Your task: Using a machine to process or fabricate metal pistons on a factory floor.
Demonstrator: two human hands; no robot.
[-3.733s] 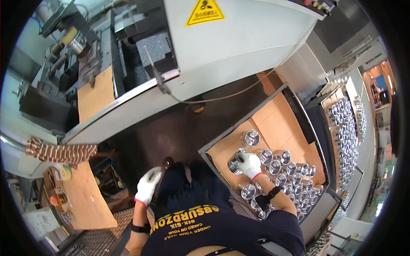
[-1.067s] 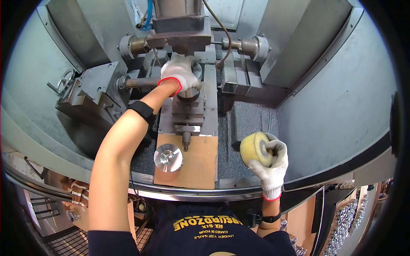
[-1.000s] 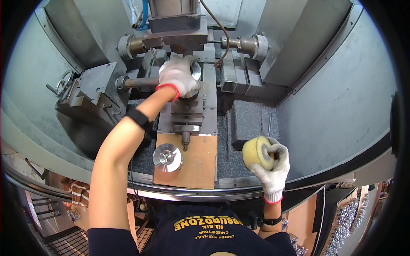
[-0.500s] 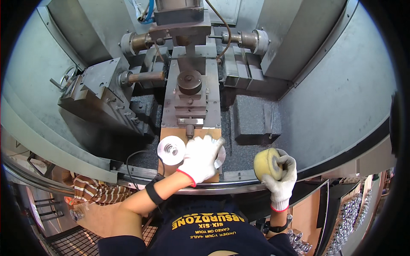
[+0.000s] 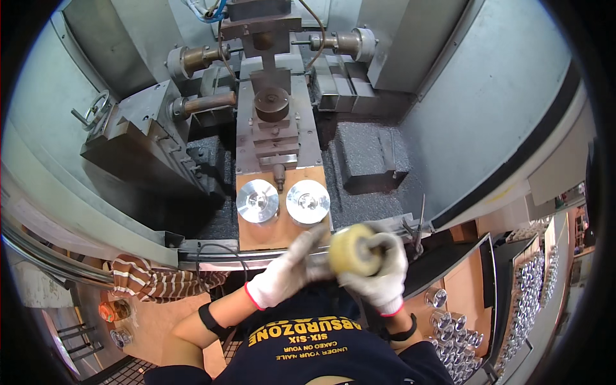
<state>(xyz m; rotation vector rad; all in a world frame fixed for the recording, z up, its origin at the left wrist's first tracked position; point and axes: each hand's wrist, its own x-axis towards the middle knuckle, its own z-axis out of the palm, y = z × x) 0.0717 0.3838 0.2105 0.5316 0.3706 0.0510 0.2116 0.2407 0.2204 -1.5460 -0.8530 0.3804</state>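
My right hand [image 5: 385, 276], in a white glove with a red cuff, grips a yellow drum-shaped pad [image 5: 350, 252] with a grey centre. Close to its left side is my left hand [image 5: 285, 273], gloved alike, its fingers blurred by motion. A smeared greyish patch lies between the left fingers and the pad; whether it is something held cannot be made out. Beyond the hands, two shiny round metal parts, a left one [image 5: 258, 201] and a right one [image 5: 308, 202], sit side by side on a brown board [image 5: 273, 240].
A dark round fixture [image 5: 272, 104] stands on the machine's central bed. Spindles flank it, one with a brown shaft [image 5: 208, 102]. A grey block [image 5: 372, 157] is at right. Several metal parts [image 5: 452, 337] stand lower right; a striped cloth [image 5: 154, 282] hangs lower left.
My left hand has come back from the right metal part, uncovering it. My right hand has brought the yellow pad leftward and nearer to me, beside the left hand. The view has shifted.
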